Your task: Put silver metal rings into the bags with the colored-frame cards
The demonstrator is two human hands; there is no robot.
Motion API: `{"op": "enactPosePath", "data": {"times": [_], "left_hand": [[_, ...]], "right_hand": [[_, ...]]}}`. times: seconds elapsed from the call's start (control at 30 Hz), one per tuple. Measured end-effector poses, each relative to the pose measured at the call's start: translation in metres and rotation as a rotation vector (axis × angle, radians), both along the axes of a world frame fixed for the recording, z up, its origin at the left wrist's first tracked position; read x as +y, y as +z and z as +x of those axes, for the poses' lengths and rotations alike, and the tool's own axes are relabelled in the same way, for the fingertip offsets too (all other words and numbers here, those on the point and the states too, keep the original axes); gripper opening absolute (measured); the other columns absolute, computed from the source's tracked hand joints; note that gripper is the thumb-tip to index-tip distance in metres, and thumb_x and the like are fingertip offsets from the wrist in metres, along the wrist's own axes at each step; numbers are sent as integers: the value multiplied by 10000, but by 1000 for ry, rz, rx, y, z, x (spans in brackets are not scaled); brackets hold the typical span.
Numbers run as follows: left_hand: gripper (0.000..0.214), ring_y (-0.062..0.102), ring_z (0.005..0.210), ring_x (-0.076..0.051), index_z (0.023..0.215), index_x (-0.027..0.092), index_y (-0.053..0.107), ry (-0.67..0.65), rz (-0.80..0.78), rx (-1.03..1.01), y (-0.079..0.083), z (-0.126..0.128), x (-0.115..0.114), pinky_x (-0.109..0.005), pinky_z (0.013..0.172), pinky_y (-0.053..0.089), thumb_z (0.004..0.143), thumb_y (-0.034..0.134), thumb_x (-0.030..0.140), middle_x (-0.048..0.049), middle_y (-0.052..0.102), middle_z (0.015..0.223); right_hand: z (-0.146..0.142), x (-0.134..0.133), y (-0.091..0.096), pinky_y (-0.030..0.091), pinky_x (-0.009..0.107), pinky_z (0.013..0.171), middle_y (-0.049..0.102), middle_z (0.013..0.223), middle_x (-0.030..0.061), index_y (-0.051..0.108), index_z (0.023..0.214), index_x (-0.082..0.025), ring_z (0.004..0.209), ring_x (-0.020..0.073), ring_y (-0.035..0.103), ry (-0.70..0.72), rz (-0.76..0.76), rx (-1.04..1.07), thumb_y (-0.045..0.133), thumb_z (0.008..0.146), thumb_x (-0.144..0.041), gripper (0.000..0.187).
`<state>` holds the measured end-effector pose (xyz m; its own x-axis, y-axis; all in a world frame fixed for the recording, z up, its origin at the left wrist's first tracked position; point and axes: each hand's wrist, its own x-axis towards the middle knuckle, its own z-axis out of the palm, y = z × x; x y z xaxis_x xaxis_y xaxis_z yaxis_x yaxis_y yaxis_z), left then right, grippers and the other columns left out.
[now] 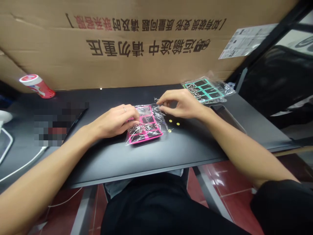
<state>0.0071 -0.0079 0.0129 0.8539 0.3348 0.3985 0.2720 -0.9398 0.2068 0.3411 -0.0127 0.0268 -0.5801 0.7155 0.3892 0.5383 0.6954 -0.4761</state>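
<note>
A clear plastic bag point(160, 120) lies on the dark desk, holding a bright pink framed panel point(146, 141) with black sections and several silver metal rings point(144, 129). My left hand point(118, 120), a ring on one finger, rests on the bag's left side with its fingers curled onto the plastic. At the bag's upper right edge, my right hand point(182, 102) pinches thumb and forefinger together. A thin shiny metal piece point(156, 99) shows beside those fingertips; what exactly they grip is hidden. Several small yellow discs point(178, 124) lie just right of the bag.
Behind my right hand lies another clear bag with a teal framed panel point(207, 88) and metal rings. A phone point(227, 117) lies under my right forearm. At left stand a red bottle with white lid point(39, 86) and a white cable point(26, 169). Cardboard point(146, 71) rises behind the desk.
</note>
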Motion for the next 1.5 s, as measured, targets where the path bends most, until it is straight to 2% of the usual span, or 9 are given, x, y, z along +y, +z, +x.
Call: {"op": "enactPosePath", "data": {"times": [0.13, 0.2, 0.47, 0.6, 0.77, 1.0, 1.07, 1.23, 1.5], "left_hand": [[155, 713, 987, -217, 1096, 208, 680, 7, 6, 3, 1, 1, -1, -363, 901, 554, 1112, 585, 329, -78, 759, 1074], [158, 711, 981, -219, 1082, 208, 679, 10, 0, 7, 2, 1, -1, -363, 895, 552, 1110, 584, 332, -82, 759, 1070], [130, 712, 982, -215, 1088, 201, 687, 0, -13, -6, 1, 0, -1, -347, 878, 548, 1096, 608, 303, -82, 759, 1089], [119, 712, 977, -211, 1088, 211, 685, 6, -9, 1, 1, 0, 0, -348, 884, 548, 1096, 610, 304, -76, 760, 1079], [112, 706, 981, -207, 1102, 203, 658, -14, 17, 9, 1, 0, 0, -342, 890, 542, 1109, 596, 295, -74, 756, 1079], [91, 695, 959, -210, 1113, 206, 643, -23, 46, 7, 1, -1, 0, -341, 865, 540, 1105, 601, 287, -74, 742, 1060], [90, 695, 963, -212, 1120, 207, 647, -25, 49, 15, 0, -1, 0, -346, 866, 541, 1103, 599, 282, -77, 742, 1069], [85, 703, 971, -211, 1103, 205, 661, -34, 37, 3, -1, 0, 0, -345, 873, 550, 1094, 606, 268, -85, 749, 1082], [87, 704, 961, -210, 1092, 205, 669, -28, 9, 10, 0, 2, 0, -349, 870, 560, 1090, 615, 273, -81, 747, 1054]], "right_hand": [[-12, -8, -1, 556, 325, 801, 801, 1145, 86, 836, 1179, -222, 842, 193, 706, 316, -170, -101, 782, 962, -425, 302], [-17, -10, -3, 536, 309, 795, 790, 1161, 87, 840, 1160, -224, 850, 185, 697, 375, -191, -164, 751, 988, -388, 254], [-19, -14, 5, 431, 272, 675, 744, 792, 6, 779, 942, -200, 692, 154, 622, 307, -195, -303, 663, 924, -162, 123], [-11, -12, 11, 461, 285, 691, 774, 817, 11, 789, 917, -206, 707, 166, 651, 205, -188, -198, 699, 908, -209, 90], [-3, -5, 8, 487, 332, 752, 774, 911, 62, 801, 957, -201, 776, 203, 657, -12, 14, -97, 737, 932, -289, 112], [-26, -12, -12, 531, 358, 873, 739, 1127, 101, 786, 1177, -212, 959, 235, 674, 320, -112, -189, 679, 1040, -396, 253], [-29, -13, -15, 522, 372, 892, 729, 1140, 113, 765, 1167, -204, 994, 250, 658, 305, -113, -220, 651, 1056, -376, 234], [-27, -16, -7, 478, 314, 735, 715, 982, 64, 699, 1038, -193, 796, 195, 601, 238, -234, -269, 696, 1000, -297, 111], [-23, -21, 8, 496, 277, 675, 765, 912, 39, 717, 1039, -190, 743, 168, 680, 203, -350, -277, 729, 950, -238, 102]]}}
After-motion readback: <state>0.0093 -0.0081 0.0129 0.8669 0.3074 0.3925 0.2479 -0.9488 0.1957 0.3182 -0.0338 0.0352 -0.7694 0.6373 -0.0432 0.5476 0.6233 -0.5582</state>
